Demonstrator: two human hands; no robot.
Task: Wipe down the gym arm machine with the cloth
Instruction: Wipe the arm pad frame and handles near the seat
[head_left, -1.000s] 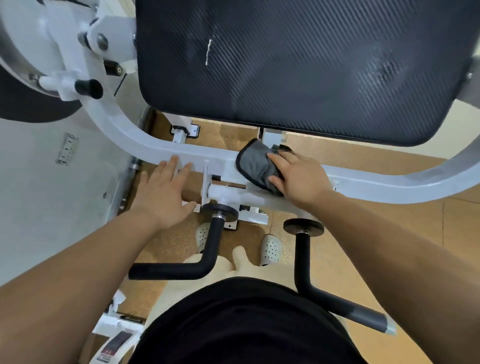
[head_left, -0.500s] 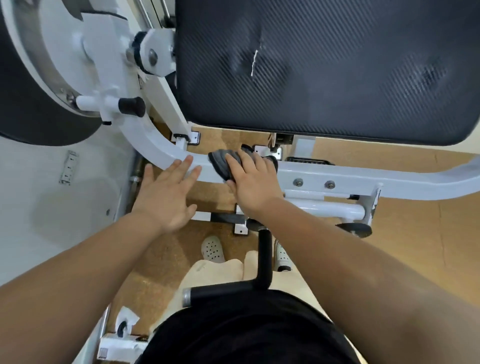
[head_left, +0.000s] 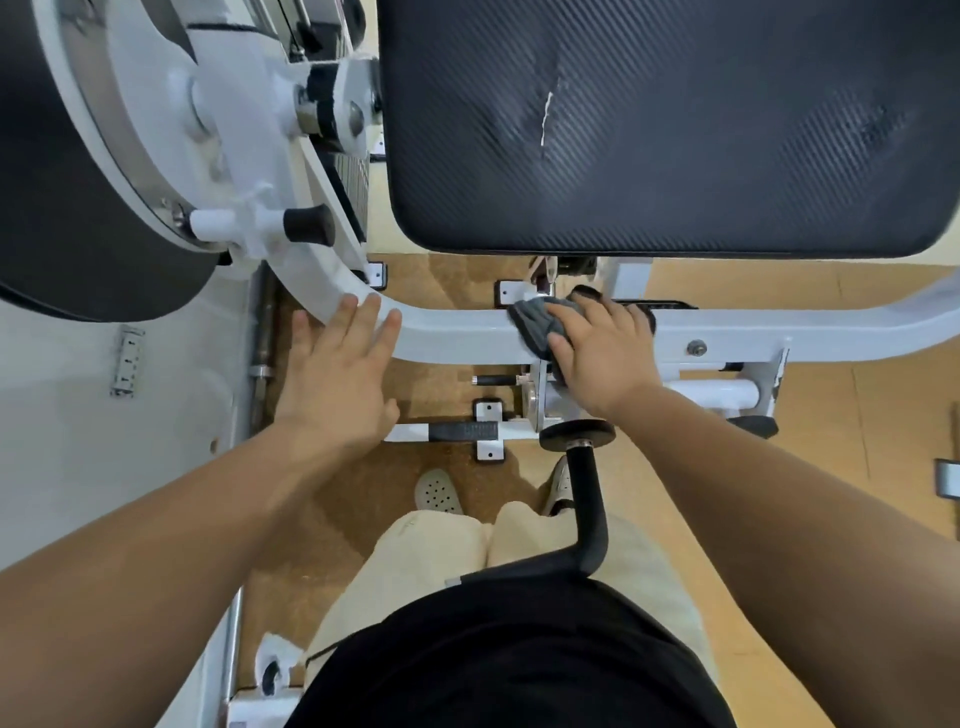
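We note the soft, limp cloth (head_left: 537, 325) pressed palm-down under our flat right hand (head_left: 602, 353) on the rigid bar (head_left: 457, 332), left hand (head_left: 337, 379) spread beside it.

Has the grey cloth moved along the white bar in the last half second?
Yes. The cloth has slid rightward along the white bar, away from the left hand resting at the bend and toward the bolt, under the right hand.
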